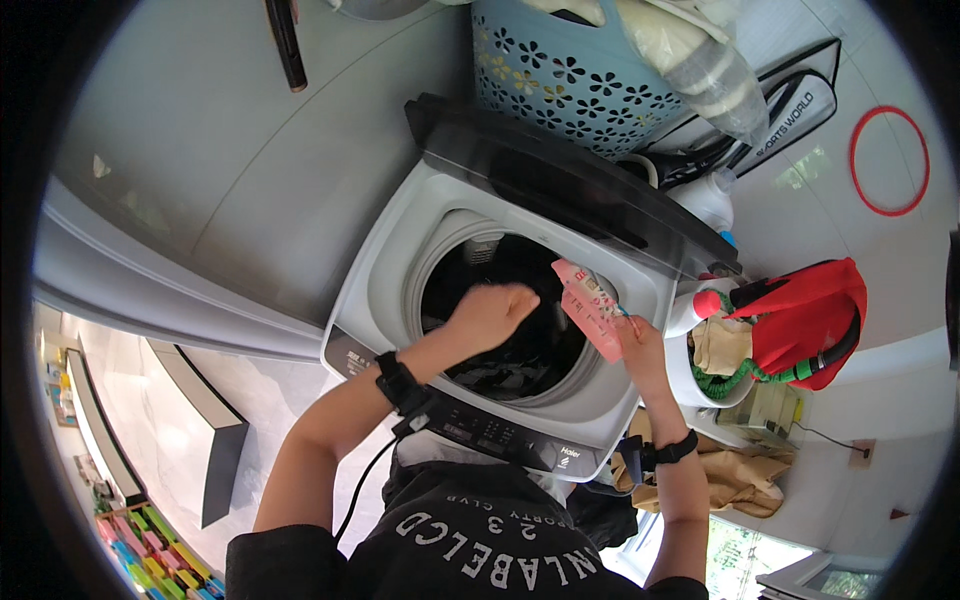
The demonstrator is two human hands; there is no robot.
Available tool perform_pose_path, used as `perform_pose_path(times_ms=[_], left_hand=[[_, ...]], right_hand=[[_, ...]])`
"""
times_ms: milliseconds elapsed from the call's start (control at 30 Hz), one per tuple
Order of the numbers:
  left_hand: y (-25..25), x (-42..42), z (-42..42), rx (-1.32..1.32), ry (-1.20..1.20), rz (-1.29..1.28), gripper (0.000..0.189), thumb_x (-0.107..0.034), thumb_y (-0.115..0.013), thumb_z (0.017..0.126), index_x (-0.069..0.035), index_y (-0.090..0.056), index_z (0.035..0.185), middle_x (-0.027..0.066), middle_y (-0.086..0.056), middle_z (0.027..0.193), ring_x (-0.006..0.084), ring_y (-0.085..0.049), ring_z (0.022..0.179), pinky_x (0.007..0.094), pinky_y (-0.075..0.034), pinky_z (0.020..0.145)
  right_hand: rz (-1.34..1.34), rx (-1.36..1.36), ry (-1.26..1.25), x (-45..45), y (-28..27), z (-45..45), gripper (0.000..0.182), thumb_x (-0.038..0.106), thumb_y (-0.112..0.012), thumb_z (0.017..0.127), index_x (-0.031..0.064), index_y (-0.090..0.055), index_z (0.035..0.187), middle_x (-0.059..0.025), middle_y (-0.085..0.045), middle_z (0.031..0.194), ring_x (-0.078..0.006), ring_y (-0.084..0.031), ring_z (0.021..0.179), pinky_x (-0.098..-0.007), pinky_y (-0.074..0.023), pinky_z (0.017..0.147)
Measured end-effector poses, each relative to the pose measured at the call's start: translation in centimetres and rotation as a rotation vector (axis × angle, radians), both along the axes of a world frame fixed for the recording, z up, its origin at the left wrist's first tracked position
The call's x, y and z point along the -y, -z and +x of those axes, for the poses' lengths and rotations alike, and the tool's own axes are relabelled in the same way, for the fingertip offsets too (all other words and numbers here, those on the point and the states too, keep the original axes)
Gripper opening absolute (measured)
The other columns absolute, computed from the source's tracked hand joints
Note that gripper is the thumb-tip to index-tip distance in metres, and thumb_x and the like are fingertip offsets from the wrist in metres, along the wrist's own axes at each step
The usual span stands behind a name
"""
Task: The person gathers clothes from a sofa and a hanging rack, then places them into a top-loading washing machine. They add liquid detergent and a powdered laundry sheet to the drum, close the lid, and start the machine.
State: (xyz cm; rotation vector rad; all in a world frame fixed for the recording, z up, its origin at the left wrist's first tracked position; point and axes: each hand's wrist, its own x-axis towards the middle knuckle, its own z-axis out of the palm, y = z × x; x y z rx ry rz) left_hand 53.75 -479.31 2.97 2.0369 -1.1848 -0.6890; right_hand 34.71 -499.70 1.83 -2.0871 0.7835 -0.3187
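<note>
Before me stands a white top-loading Haier washing machine (360,262), its dark lid (555,176) raised at the back. My left hand (495,319) hovers over the drum opening, fingers curled in; nothing shows in it, though its inner side is hidden. At the right of the opening, my right hand (641,341) grips one edge of a pink printed pouch (589,311). The pouch is tilted over the drum's rim. Dark fabric, partly in shadow, seems to lie inside the drum (510,367).
Behind the lid is a blue laundry basket (555,82) with flower-shaped holes. To the right are a white bucket (679,375) holding a green coiled hose (712,382), a red cloth (814,322), and a white jug (705,199). A red ring (855,161) is farther right.
</note>
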Motion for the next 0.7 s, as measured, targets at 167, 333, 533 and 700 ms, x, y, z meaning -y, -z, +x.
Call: perform_pose_path(times_ms=[167,333,533,700], left_hand=[[4.4,1.1,-5.5,-1.041,0.004,0.147,0.064,-0.053,-0.038,0.095,0.000,-0.045,0.131,0.0158,-0.054,0.128,0.0192,-0.051,0.119,0.0353,-0.037,0.098],[5.3,3.2,-7.7,-1.499,-0.212,-0.295,0.045,-0.043,-0.046,0.095,-0.007,-0.047,0.122,0.0026,-0.055,0.114,0.0121,-0.051,0.106,0.0321,-0.038,0.095],[6.4,3.7,-7.8,-1.568,-0.267,-0.419,0.029,-0.027,-0.046,0.098,-0.006,-0.049,0.118,0.0057,-0.056,0.114,0.0154,-0.054,0.105,0.0305,-0.044,0.089],[9.2,4.9,-8.1,-1.557,-0.452,-0.469,0.022,-0.018,-0.046,0.097,-0.002,-0.053,0.109,0.0087,-0.062,0.102,0.0193,-0.060,0.095,0.0324,-0.048,0.082]], right_hand=[[0.385,0.019,0.123,-3.0,1.6,2.0,0.031,0.027,-0.052,0.094,-0.0002,-0.059,0.082,0.0004,-0.055,0.064,-0.0066,-0.048,0.055,-0.0241,-0.0389,0.048],[0.431,0.044,0.060,-6.9,1.1,4.0,0.020,0.021,-0.050,0.094,0.0018,-0.050,0.100,-0.0017,-0.054,0.065,-0.0067,-0.045,0.047,-0.0213,-0.0355,0.041],[0.476,0.042,0.034,-7.0,2.0,3.2,0.017,0.016,-0.048,0.093,0.0029,-0.045,0.104,-0.0036,-0.052,0.065,-0.0082,-0.046,0.044,-0.0227,-0.0352,0.037],[0.503,0.019,0.026,-8.2,2.2,3.4,0.014,0.018,-0.046,0.094,0.0051,-0.042,0.098,-0.0028,-0.051,0.068,-0.0071,-0.042,0.047,-0.0219,-0.0343,0.039]])
